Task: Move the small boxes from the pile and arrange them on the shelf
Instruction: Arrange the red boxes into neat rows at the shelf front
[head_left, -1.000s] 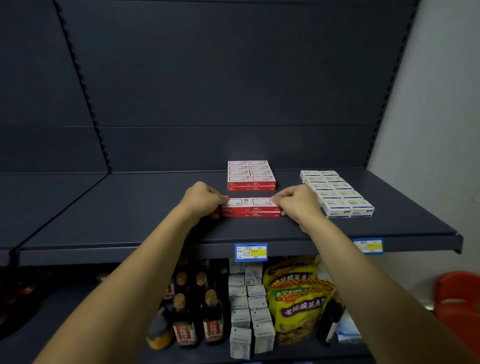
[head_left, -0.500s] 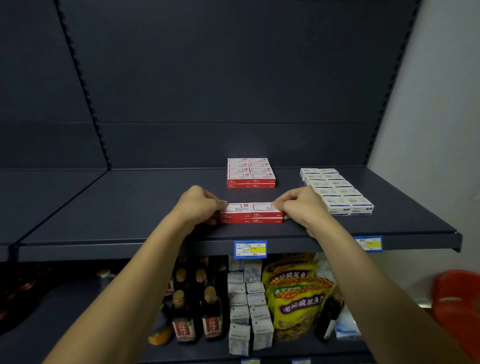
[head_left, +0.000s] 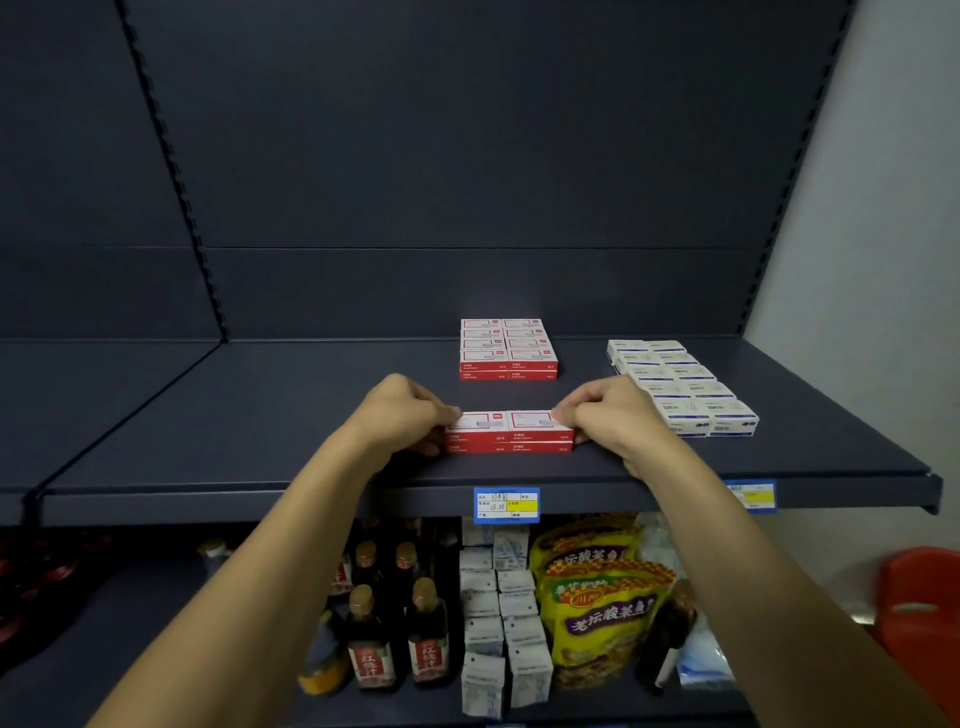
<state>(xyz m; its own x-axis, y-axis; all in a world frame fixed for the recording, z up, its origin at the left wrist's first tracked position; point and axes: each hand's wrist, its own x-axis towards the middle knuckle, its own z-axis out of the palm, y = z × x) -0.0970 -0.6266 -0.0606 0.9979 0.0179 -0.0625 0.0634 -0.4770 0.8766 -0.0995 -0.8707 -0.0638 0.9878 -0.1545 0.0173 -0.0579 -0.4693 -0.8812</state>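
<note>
On the dark shelf (head_left: 260, 415), near its front edge, I am gripping the red box stack (head_left: 510, 432) by its two short ends, left hand (head_left: 402, 413) and right hand (head_left: 605, 410) curled round it; its long axis is running left-right, squarely between them.

red-and-white boxes (head_left: 509, 431) | white boxes with blue print (head_left: 680, 384) | dark grey shelf (head_left: 234, 415) | blue-yellow price label (head_left: 506, 504)
</note>
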